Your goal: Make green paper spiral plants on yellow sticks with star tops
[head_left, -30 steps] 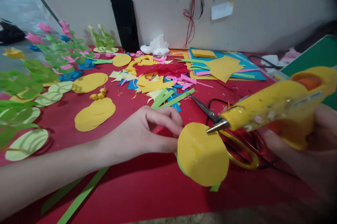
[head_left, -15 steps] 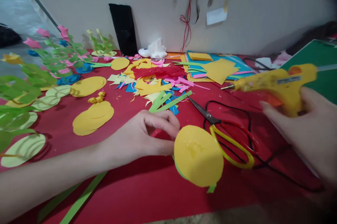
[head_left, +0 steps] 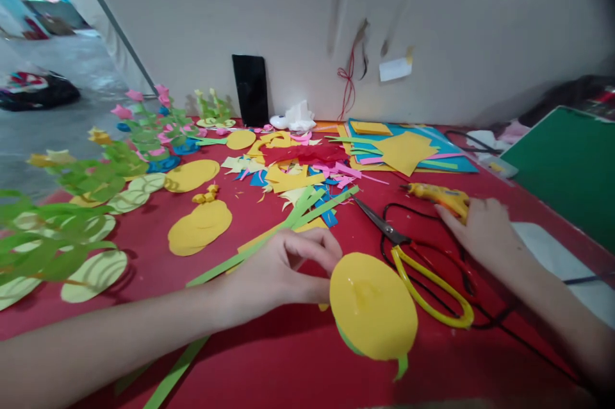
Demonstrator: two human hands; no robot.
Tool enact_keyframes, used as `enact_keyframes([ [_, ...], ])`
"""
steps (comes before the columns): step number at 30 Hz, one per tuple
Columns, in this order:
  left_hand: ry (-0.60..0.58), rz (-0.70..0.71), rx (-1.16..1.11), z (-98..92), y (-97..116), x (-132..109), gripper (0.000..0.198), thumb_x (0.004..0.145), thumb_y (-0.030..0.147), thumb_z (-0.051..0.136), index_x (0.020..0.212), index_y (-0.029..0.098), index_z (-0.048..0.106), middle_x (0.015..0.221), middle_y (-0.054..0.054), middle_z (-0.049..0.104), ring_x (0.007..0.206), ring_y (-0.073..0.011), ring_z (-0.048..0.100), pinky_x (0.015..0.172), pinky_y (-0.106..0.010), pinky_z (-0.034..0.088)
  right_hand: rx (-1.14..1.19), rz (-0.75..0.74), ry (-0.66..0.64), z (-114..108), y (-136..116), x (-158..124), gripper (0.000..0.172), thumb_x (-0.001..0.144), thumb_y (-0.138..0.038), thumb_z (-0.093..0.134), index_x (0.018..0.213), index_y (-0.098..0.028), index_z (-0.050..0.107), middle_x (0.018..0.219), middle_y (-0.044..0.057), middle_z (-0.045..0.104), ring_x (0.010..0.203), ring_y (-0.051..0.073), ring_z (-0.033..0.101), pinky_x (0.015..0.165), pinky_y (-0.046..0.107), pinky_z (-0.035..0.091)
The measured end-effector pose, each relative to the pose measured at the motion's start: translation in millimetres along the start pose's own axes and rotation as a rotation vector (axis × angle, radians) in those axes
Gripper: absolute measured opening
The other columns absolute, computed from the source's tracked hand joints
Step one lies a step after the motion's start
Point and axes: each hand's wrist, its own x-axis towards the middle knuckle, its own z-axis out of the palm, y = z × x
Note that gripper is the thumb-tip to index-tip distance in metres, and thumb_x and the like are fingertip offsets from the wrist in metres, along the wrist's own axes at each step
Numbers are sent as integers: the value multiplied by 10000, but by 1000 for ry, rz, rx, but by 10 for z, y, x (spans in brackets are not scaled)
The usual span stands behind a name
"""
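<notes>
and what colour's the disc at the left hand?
Yellow disc; shows best in the head view.

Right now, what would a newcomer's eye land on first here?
The yellow paper disc in the left hand, front, right of centre, with glossy marks on its face. Next, the yellow glue gun at the right hand, and the scissors lying between disc and gun. Then the pink-topped paper flowers standing at the back left.

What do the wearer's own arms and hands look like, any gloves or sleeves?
No gloves: left hand and right hand are both bare. Left forearm is bare to the picture's edge. Right forearm is bare too, darkening at the edge; can't tell about a sleeve there. No watch visible.
</notes>
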Motion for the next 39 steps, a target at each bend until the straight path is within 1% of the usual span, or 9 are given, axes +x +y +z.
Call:
enact_keyframes([
  [3, 6, 36, -25, -68, -19, -113, 92, 653, 133, 725, 700, 211, 733, 770, 12, 517, 682, -74, 498, 609, -176, 430, 77, -125, 44, -186, -226, 1, 489, 832, -441, 395, 969, 8, 534, 946, 279, 518, 925, 393, 470, 706, 530, 390],
  [6, 12, 54, -67, -149, -55, -226, 102, 661, 116, 720, 708, 205, 737, 748, 11, 511, 683, -68, 484, 612, -168, 406, 287, -385, 26, -458, -649, 46, 383, 847, -395, 403, 1030, -88, 541, 1025, 188, 553, 1005, 322, 471, 842, 476, 381],
  [10, -10, 57, -112, -201, -127, -332, 97, 645, 137, 737, 708, 211, 740, 736, 11, 511, 676, -65, 482, 608, -168, 397, 595, -825, -118, -698, -1479, 137, 185, 853, -295, 458, 973, -210, 570, 991, 44, 618, 977, 183, 531, 861, 321, 418],
  [14, -38, 59, -152, -172, -195, -372, 145, 618, 104, 746, 716, 210, 743, 735, 8, 527, 652, -58, 486, 596, -167, 394, 766, -1119, -193, -647, -2343, 186, 178, 884, -254, 420, 957, -197, 572, 979, 8, 611, 930, 96, 538, 829, 212, 419],
  [18, -52, 45, -204, -151, -225, -364, 196, 545, 113, 793, 711, 204, 743, 740, 10, 546, 638, -55, 495, 589, -168, 392, 799, -1199, -185, -473, -2918, 166, 231, 824, -308, 532, 973, -135, 566, 995, 63, 587, 933, 142, 529, 799, 261, 433],
  [23, -71, 37, -214, -182, -228, -359, 153, 568, 218, 786, 712, 201, 738, 760, 14, 560, 665, -62, 512, 628, -184, 399, 756, -1197, -150, -365, -3141, 158, 228, 841, -321, 513, 942, -122, 561, 955, 50, 579, 893, 161, 552, 770, 354, 464],
  [32, -72, 35, -242, -187, -209, -345, 212, 527, 286, 788, 706, 186, 735, 746, 18, 565, 672, -61, 510, 635, -189, 387, 660, -1152, -103, -380, -3210, 157, 270, 845, -350, 504, 986, -125, 555, 1015, 63, 573, 925, 171, 554, 780, 369, 472],
  [35, -67, 48, -246, -193, -211, -331, 211, 531, 292, 786, 708, 188, 735, 744, 19, 567, 672, -60, 512, 640, -189, 390, 625, -1178, -100, -392, -3213, 168, 222, 858, -305, 493, 969, -124, 559, 969, 49, 584, 867, 151, 568, 745, 346, 484],
  [39, -67, 37, -259, -195, -212, -327, 200, 538, 288, 787, 704, 190, 733, 749, 20, 567, 677, -61, 513, 645, -191, 392, 576, -1208, -93, -445, -3197, 172, 260, 844, -351, 506, 954, -122, 561, 983, 56, 578, 879, 157, 563, 737, 342, 485],
])
